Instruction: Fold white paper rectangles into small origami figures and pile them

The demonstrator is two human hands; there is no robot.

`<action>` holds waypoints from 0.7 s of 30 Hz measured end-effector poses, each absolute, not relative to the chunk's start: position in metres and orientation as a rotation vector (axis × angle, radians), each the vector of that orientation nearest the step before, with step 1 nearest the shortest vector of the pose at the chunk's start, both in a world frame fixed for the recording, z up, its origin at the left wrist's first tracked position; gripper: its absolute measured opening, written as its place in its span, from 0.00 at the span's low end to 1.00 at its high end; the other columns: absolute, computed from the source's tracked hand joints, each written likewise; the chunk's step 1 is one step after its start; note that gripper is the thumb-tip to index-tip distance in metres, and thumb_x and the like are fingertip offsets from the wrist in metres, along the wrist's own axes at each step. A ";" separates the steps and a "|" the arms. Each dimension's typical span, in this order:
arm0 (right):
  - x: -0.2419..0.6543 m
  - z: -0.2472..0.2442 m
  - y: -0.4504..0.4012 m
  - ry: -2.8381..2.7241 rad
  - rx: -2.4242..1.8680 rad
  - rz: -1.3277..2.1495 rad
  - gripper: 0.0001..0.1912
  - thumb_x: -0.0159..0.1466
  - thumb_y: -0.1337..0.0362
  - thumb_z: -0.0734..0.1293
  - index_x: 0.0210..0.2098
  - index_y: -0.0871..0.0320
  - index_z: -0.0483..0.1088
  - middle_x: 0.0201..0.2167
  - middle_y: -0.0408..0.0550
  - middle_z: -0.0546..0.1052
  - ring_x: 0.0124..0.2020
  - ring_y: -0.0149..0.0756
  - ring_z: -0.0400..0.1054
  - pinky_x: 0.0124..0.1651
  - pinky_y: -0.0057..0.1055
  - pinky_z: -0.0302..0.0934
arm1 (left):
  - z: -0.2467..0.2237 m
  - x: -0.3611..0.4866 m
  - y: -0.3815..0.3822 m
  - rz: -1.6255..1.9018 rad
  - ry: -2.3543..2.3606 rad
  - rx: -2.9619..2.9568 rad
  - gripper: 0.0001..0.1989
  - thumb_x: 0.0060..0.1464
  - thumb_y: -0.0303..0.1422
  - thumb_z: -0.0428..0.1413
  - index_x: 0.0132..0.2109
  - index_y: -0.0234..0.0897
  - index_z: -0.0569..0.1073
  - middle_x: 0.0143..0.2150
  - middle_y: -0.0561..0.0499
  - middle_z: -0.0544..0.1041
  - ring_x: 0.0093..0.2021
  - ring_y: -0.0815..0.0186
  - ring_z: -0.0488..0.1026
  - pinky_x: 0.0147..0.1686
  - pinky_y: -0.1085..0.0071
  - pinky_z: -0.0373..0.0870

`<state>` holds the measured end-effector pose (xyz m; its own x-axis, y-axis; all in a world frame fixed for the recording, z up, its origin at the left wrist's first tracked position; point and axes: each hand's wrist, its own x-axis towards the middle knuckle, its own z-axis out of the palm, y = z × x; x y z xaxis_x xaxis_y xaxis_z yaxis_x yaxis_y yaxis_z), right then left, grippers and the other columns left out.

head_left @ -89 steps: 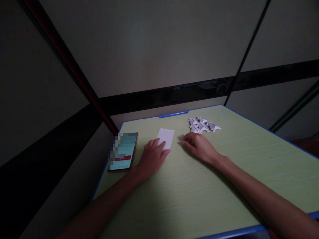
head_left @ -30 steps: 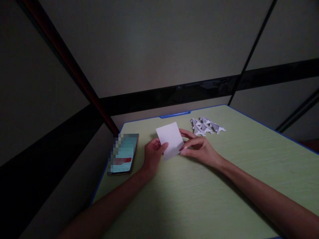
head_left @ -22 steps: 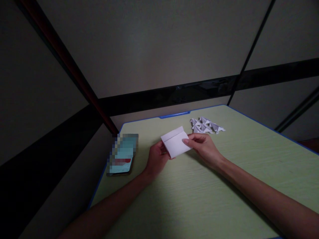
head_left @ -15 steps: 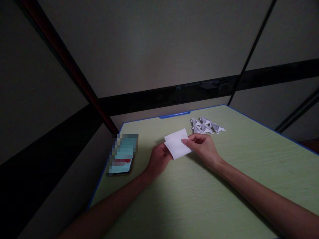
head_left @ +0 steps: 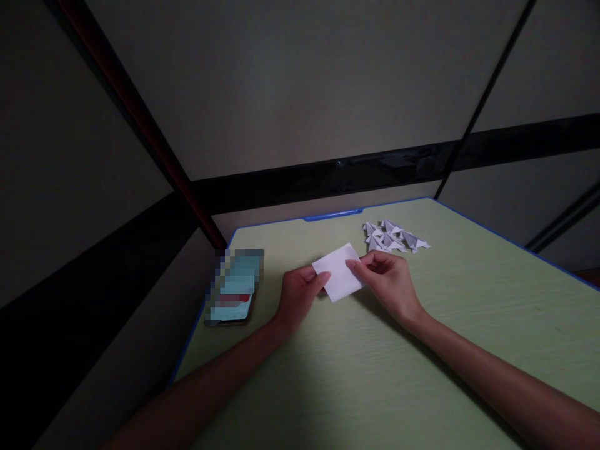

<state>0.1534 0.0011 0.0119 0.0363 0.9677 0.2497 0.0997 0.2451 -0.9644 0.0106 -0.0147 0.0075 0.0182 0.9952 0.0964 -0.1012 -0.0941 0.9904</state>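
Observation:
A small white piece of paper is held between both hands above the middle of the table. My left hand pinches its left edge, the thumb lying on top and the fingers mostly hidden beneath. On the right edge, my right hand grips the paper with its thumb on the upper face and the fingers curled behind. Several folded white paper pieces lie together on the table just beyond my right hand.
The light green table has a blue edge and a blue strip at its far side. A phone, partly pixelated, lies at the left. Behind the table stands a panelled wall with a dark band.
My left thumb has come onto the top of the paper. The two layers seen apart at its left side now lie together. The view has shifted slightly.

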 end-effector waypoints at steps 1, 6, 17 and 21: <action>0.153 0.012 0.001 -1.353 -1.111 0.936 0.11 0.48 0.62 0.66 0.17 0.62 0.64 0.14 0.40 0.66 0.16 0.23 0.55 0.18 0.23 0.48 | 0.008 0.011 -0.015 1.310 1.077 1.214 0.10 0.39 0.33 0.57 0.28 0.29 0.74 0.22 0.50 0.75 0.22 0.71 0.68 0.25 0.74 0.65; 0.152 0.011 -0.002 -1.345 -1.125 0.904 0.11 0.48 0.62 0.66 0.17 0.62 0.64 0.14 0.41 0.66 0.16 0.23 0.55 0.18 0.23 0.49 | 0.006 0.010 -0.014 1.310 1.114 1.229 0.10 0.40 0.34 0.57 0.26 0.29 0.74 0.19 0.52 0.73 0.21 0.71 0.67 0.23 0.75 0.63; 0.149 0.010 -0.003 -1.335 -1.158 0.850 0.11 0.49 0.61 0.66 0.17 0.62 0.64 0.14 0.40 0.66 0.16 0.23 0.55 0.18 0.23 0.48 | 0.004 0.009 -0.013 1.309 1.145 1.272 0.12 0.42 0.37 0.55 0.24 0.29 0.74 0.18 0.52 0.71 0.20 0.72 0.66 0.22 0.76 0.62; 0.148 0.010 -0.003 -1.332 -1.154 0.830 0.11 0.49 0.61 0.66 0.16 0.62 0.64 0.14 0.40 0.65 0.16 0.23 0.55 0.17 0.23 0.49 | 0.003 0.009 -0.013 1.310 1.154 1.274 0.13 0.42 0.38 0.55 0.23 0.29 0.73 0.17 0.52 0.70 0.20 0.72 0.65 0.22 0.75 0.62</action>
<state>0.1482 -0.0026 0.0100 0.1119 0.9503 0.2905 0.1581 0.2716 -0.9493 0.0089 -0.0130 0.0028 -0.0157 0.9935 0.1125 -0.0137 -0.1127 0.9935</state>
